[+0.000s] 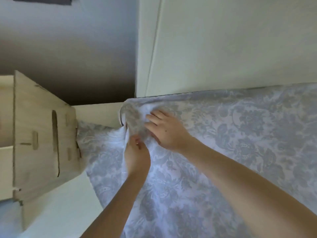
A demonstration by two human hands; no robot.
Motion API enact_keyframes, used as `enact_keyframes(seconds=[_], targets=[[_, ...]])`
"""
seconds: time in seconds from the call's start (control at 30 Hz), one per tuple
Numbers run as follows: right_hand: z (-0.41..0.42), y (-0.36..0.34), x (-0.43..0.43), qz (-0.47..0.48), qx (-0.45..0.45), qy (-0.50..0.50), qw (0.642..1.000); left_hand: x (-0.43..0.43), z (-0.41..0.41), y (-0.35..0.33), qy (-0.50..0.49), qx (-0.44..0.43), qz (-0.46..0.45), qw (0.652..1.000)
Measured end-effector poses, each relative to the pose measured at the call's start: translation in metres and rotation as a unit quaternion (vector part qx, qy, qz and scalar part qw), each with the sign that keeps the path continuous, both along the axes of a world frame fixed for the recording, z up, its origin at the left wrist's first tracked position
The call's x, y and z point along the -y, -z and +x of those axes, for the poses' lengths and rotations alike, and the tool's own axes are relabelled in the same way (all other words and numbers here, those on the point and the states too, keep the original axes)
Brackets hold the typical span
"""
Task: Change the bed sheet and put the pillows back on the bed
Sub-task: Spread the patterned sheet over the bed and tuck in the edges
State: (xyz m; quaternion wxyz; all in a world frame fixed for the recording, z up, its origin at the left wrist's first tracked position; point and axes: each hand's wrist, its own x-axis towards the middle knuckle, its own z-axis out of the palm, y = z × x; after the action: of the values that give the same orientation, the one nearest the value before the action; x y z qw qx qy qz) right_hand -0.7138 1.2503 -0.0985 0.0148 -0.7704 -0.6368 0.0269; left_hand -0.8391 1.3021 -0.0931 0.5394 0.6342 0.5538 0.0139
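Apparently pinching the bunched sheet corner (133, 117), mid-frame, with the left hand (137, 152) just below it, pressing the spread right hand (165, 132) alongside.

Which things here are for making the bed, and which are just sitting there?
For the job:
flowery bed sheet
left hand, pinching the sheet's bunched corner
right hand, pressing flat on that corner

Just there:
wooden cabinet, next to the sheet
white panel, behind the sheet
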Motion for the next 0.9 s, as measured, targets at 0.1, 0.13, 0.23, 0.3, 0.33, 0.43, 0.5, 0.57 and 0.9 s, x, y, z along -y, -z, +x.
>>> enact_keyframes(seconds=[0.1,0.13,0.23,0.3,0.33,0.43,0.5,0.57,0.9], targets=[[0.004,0.023,-0.022,-0.142,0.087,-0.174,0.971,0.011,-0.020,-0.003,-0.002,-0.020,0.054,0.998],[0.003,0.027,-0.022,-0.197,0.110,-0.205,0.953,0.011,-0.028,-0.004,0.002,-0.040,0.086,0.996],[0.004,0.034,-0.011,-0.200,0.115,-0.210,0.950,-0.004,-0.050,-0.001,0.043,-0.147,0.160,0.975],[0.008,0.026,-0.003,-0.106,0.090,-0.189,0.972,-0.019,-0.059,0.008,0.064,-0.201,0.104,0.972],[0.008,0.022,0.002,-0.066,0.079,-0.186,0.977,-0.022,-0.061,0.014,0.081,-0.202,0.076,0.973],[0.008,0.006,0.012,-0.021,0.060,-0.175,0.983,-0.015,-0.052,0.023,0.123,-0.111,0.033,0.986],[0.006,-0.003,0.011,-0.013,0.062,-0.156,0.986,-0.003,-0.032,0.018,0.132,-0.027,-0.026,0.991],[0.005,-0.014,0.012,-0.011,0.077,-0.133,0.988,0.003,-0.010,0.008,0.121,0.044,-0.190,0.973],[0.007,-0.035,0.033,-0.048,0.102,-0.103,0.988,-0.014,0.007,0.045,-0.024,0.089,-0.392,0.915]])
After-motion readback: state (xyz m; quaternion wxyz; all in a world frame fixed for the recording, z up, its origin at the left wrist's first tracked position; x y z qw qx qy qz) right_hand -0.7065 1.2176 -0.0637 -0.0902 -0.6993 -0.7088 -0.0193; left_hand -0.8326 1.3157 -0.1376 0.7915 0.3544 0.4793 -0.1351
